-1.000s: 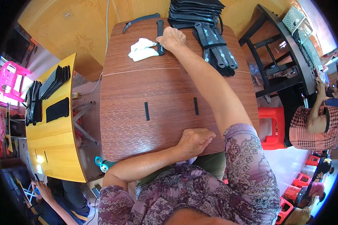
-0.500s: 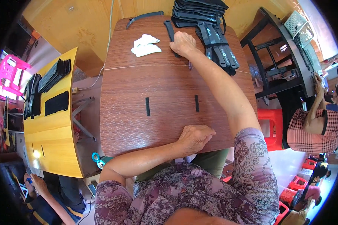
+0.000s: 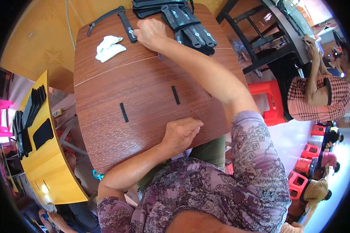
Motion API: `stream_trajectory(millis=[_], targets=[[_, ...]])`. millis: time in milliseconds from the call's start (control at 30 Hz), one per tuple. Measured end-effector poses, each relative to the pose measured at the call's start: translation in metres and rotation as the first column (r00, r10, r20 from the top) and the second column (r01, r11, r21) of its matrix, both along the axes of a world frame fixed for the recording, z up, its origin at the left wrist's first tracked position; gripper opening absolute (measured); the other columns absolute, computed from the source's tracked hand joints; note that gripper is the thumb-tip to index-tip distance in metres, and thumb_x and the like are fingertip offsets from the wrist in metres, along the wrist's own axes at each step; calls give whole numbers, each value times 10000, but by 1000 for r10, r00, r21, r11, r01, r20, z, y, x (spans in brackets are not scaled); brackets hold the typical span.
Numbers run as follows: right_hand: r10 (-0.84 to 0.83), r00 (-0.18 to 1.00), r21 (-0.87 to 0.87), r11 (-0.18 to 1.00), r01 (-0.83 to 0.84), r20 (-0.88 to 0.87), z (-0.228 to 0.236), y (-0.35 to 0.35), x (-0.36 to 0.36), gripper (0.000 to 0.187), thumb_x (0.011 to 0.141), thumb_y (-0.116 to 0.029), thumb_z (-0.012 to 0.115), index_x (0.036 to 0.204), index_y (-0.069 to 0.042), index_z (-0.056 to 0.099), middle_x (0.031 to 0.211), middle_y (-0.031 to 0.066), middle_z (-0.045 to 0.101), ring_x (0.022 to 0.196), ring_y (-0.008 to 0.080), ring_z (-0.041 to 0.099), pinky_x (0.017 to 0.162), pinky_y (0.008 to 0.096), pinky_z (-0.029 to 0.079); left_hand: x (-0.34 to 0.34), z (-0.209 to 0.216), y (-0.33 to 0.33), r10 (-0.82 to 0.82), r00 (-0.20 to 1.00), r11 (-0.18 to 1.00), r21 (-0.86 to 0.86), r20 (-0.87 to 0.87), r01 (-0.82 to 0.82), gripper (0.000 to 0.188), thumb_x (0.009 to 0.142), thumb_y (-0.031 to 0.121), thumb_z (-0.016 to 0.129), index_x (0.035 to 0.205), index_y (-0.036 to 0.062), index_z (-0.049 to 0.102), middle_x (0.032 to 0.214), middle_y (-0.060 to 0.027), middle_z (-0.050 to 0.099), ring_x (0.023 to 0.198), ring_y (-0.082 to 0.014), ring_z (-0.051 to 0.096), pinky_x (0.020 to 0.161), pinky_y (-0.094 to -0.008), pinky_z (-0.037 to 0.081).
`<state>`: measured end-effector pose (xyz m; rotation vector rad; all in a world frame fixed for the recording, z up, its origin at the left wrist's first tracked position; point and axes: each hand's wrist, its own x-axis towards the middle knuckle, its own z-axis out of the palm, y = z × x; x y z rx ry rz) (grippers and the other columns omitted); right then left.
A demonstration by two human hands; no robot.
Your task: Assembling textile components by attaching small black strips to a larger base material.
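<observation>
My right hand (image 3: 151,34) reaches to the far part of the brown table (image 3: 101,89), fingers curled and closed. Its thumb side is against a dark strap (image 3: 126,25) with a rounded end; whether the fingers grip anything is hidden. My left hand (image 3: 181,133) rests near the table's front edge in a loose fist, with nothing visible in it. Right of my right hand lies a banded bundle of dark grey straps (image 3: 190,24). Behind it is a stack of black flat pieces (image 3: 147,11). Two short black strips, one left (image 3: 124,112) and one right (image 3: 175,95), lie on the tabletop.
A crumpled white cloth (image 3: 109,49) and a curved dark strap (image 3: 104,19) lie at the far left. A yellow table (image 3: 56,171) with black pieces stands to the left. On the right are a red stool (image 3: 274,101) and a person in a checked shirt (image 3: 315,99).
The view has turned, so the table appears tilted and farther left. My right hand stays by the strap, which now leans more to the left. My left hand keeps its curled shape.
</observation>
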<state>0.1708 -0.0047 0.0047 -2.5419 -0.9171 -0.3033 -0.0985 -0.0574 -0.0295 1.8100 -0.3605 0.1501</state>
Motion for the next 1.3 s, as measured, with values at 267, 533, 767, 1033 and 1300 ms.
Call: stream_trajectory(millis=[267, 533, 767, 1033, 1300], targets=[[-44, 947, -57, 996, 65, 318, 6, -139, 45, 244, 702, -112, 612, 917, -113, 725, 869, 149, 662, 903, 355, 586, 789, 447, 495, 0, 5, 1, -25, 1000, 999, 39, 5, 25, 136, 778, 3, 630, 911, 19, 650, 789, -111, 637, 708, -279, 642, 599, -348, 507], [96, 920, -75, 995, -73, 381, -7, -135, 59, 236, 727, -73, 598, 923, -100, 725, 936, 136, 650, 947, 354, 541, 828, 451, 463, 0, 3, -1, -23, 1000, 1000, 18, 15, 22, 134, 843, 18, 610, 971, 26, 652, 701, -71, 600, 568, -158, 599, 512, -278, 466], [43, 951, -130, 991, -3, 305, -3, -137, 58, 157, 744, -103, 620, 867, -42, 695, 929, 168, 642, 950, 354, 557, 814, 441, 471, -1, 12, 1, -26, 991, 1000, -5, -131, 25, 164, 783, -12, 635, 942, 22, 652, 791, -115, 635, 696, -233, 642, 603, -307, 502], [-72, 974, -205, 972, 117, 214, -4, -143, 61, 238, 757, -72, 558, 918, 52, 683, 1037, 221, 629, 1034, 391, 533, 852, 464, 465, 82, 64, 20, 350, 933, 886, 295, 78, -357, 195, 835, 137, 615, 960, -10, 642, 815, -170, 650, 735, -243, 628, 656, -355, 500], [-146, 988, -130, 980, 152, 60, 8, -135, 46, 244, 749, -59, 563, 929, 48, 688, 1109, 215, 603, 1109, 380, 480, 875, 508, 426, 216, 53, 19, 577, 801, 706, 591, -162, -389, 378, 792, 301, 708, 744, -55, 589, 637, -151, 627, 565, -214, 650, 490, -350, 490]])
